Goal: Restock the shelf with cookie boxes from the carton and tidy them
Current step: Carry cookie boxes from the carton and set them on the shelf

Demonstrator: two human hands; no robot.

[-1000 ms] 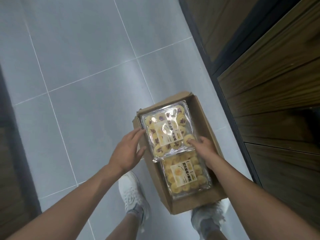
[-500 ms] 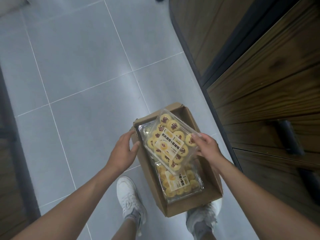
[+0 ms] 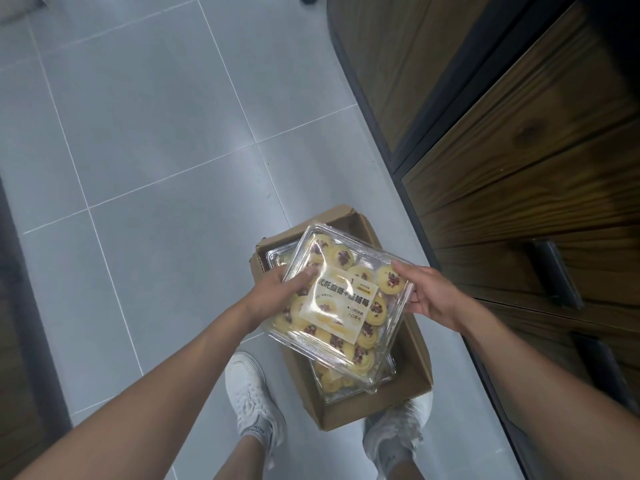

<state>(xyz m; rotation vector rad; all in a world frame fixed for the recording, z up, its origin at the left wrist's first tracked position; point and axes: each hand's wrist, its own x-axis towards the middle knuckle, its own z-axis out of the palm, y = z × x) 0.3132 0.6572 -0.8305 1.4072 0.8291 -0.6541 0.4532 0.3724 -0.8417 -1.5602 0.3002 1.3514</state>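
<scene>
Clear plastic cookie box [image 3: 341, 299] (label up) is gripped at both sides by left hand [image 3: 277, 292] and right hand [image 3: 431, 296] above brown cardboard carton [image 3: 412, 386]; best kept level, squeezed lightly.

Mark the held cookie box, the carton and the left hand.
held cookie box [image 3: 341, 301]: head view, on its lid label.
carton [image 3: 367, 408]: head view, on its near cardboard wall.
left hand [image 3: 273, 293]: head view, on the back of the hand.
</scene>
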